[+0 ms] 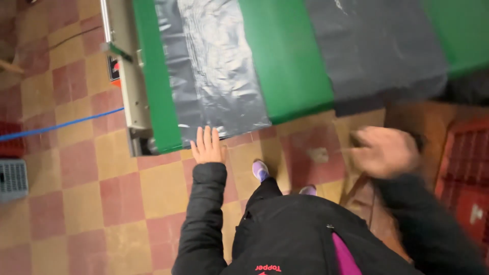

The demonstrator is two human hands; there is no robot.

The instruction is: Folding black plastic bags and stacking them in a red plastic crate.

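Note:
My left hand (207, 146) is flat with fingers together, its fingertips touching the near edge of a grey plastic sheet (211, 66) that lies on a green conveyor belt (285, 56). My right hand (384, 151) is blurred, fingers loosely spread, holding nothing, hovering over the floor near a red crate (466, 173). A second, darker plastic sheet (377, 46) lies further right on the belt. Black sleeves cover both arms.
The floor is red and yellow checkered tile (91, 193). The machine's metal side frame (127, 71) with a small control box runs along the belt's left. A blue cable (56, 127) crosses the floor at left. My purple shoes (261, 170) stand below the belt's end.

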